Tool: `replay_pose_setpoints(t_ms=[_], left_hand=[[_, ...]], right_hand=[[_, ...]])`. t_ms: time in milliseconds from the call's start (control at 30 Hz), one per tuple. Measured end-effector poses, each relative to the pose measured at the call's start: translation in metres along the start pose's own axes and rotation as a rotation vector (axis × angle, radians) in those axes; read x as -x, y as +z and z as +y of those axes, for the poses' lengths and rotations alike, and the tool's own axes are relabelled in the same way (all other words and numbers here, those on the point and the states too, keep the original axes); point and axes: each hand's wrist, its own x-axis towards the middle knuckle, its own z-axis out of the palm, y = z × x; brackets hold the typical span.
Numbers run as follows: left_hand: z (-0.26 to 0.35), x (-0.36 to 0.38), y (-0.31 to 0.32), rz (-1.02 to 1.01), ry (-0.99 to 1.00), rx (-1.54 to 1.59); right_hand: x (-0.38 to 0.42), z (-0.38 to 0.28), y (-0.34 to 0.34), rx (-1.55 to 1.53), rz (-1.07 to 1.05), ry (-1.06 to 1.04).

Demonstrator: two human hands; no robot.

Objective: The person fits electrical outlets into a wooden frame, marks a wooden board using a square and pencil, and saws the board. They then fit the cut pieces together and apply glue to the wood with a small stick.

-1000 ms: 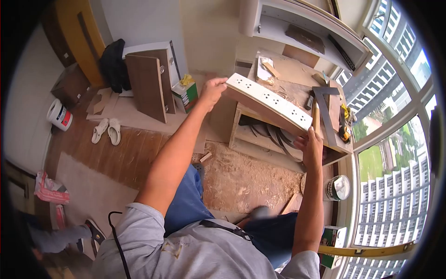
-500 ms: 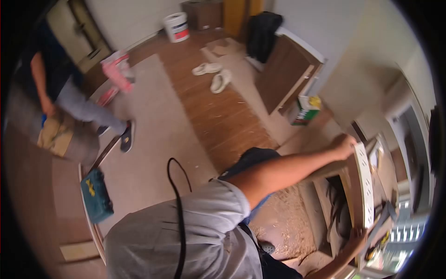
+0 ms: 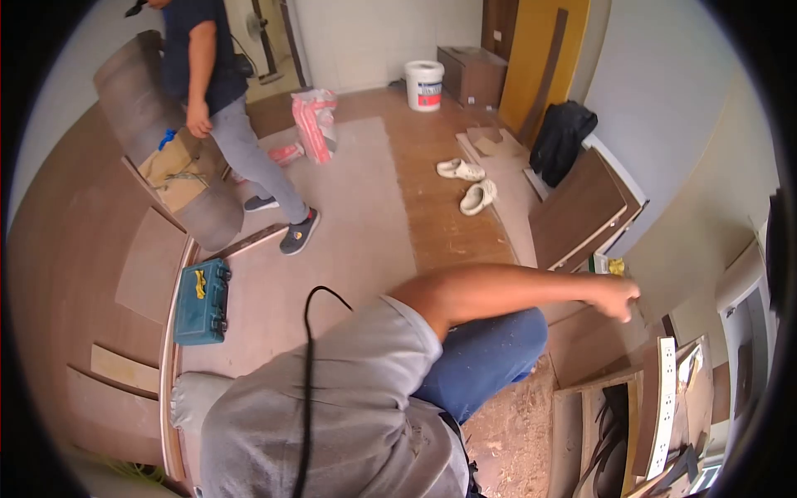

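Note:
My left hand (image 3: pixel 613 297) is stretched out to the right with its fingers curled together. Whatever they may hold is too small or hidden to make out. Below the hand stands a wooden cabinet frame (image 3: pixel 569 440) whose edge carries a long white strip with rows of small holes (image 3: pixel 664 398). A gap separates the hand from the strip. Dark curved pieces (image 3: pixel 610 440) show inside the frame. My right hand is out of view.
Sawdust covers the floor (image 3: pixel 506 440) by my knee. A teal tool case (image 3: pixel 201 303) lies at left, near another person's shoe (image 3: pixel 300 232). White clogs (image 3: pixel 477 197), a bucket (image 3: pixel 424 85) and leaning brown panels (image 3: pixel 577 207) stand farther off.
My left hand has come off the white strip's upper end and is now apart from it. My right hand has left the view. The view has shifted, and the other person appears more upright.

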Motion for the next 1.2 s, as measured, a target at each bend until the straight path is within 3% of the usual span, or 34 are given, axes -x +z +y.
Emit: replay_pose_setpoints(t_ms=[67,133,167,233,267,400,433,467,500,533,567,633,700,767,800,867,933,1000,1033,1067,1133,1167,1200], left_hand=[[0.074,0.092,-0.056,-0.336,-0.028,-0.245],[0.093,0.174,-0.069,-0.447,0.29,-0.243],[0.127,0.203,-0.086,-0.788,0.027,-0.14],[0.156,0.257,-0.101,-0.93,0.041,-0.129],[0.18,0.275,-0.111,-1.001,-0.091,0.02],[0.212,0.307,-0.106,-0.957,-0.055,0.358],[0.217,0.308,-0.101,-0.959,0.019,0.48],[0.223,0.313,-0.098,-0.954,0.091,0.383],[0.226,0.315,-0.095,-0.971,0.281,0.437],[0.226,0.32,-0.096,-0.929,0.422,0.418],[0.224,0.322,-0.101,-0.94,0.442,0.51],[0.23,0.305,-0.133,-1.117,0.274,0.521],[0.208,0.282,-0.15,-1.217,0.256,0.605],[0.2,0.263,-0.143,-1.05,0.275,0.751],[0.194,0.259,-0.136,-1.161,0.273,0.765],[0.174,0.248,-0.115,-0.53,0.102,0.582],[0.166,0.227,-0.089,-0.342,0.086,0.392],[0.149,0.196,-0.074,-0.296,0.036,0.37],[0.158,0.179,-0.06,-0.257,0.153,-0.021],[0.171,0.161,-0.045,-0.199,0.275,-0.408],[0.158,0.119,-0.033,-0.217,0.478,-0.617],[0.129,0.098,-0.036,-0.312,0.267,-0.174],[0.112,0.084,-0.032,-0.333,0.266,-0.172]], right_hand=[[-0.005,0.0,0.001,-0.012,0.116,-0.038],[-0.008,-0.005,0.005,-0.028,0.214,-0.081],[-0.007,-0.016,0.009,-0.048,0.24,-0.087],[-0.006,-0.037,0.011,-0.095,0.209,-0.018],[-0.006,-0.041,0.009,-0.103,0.155,0.033],[0.001,-0.017,0.028,-0.103,0.137,0.051],[0.004,0.02,0.057,-0.021,0.086,-0.046],[0.016,0.067,0.083,0.226,0.013,-0.259],[0.037,0.109,0.102,0.499,-0.086,-0.445],[0.038,0.097,0.075,0.312,-0.174,-0.35],[0.036,0.055,0.04,0.106,-0.183,-0.182],[0.025,0.007,-0.03,-0.076,-0.079,-0.044],[-0.011,-0.038,-0.07,-0.41,0.23,0.394],[-0.028,-0.026,-0.11,-0.453,0.388,0.382],[-0.032,-0.01,-0.132,-0.468,0.473,0.347],[-0.034,-0.007,-0.2,-0.463,0.435,0.419],[-0.018,-0.005,-0.276,-0.634,0.456,0.458],[0.026,-0.002,-0.343,-0.662,0.465,0.626],[0.059,0.026,-0.369,-0.655,0.4,0.553],[0.081,0.024,-0.385,-0.702,0.496,0.705],[0.139,0.045,-0.389,-0.309,0.514,0.905],[0.175,0.056,-0.391,-0.117,0.423,1.027],[0.217,0.072,-0.389,0.07,0.321,1.14]])
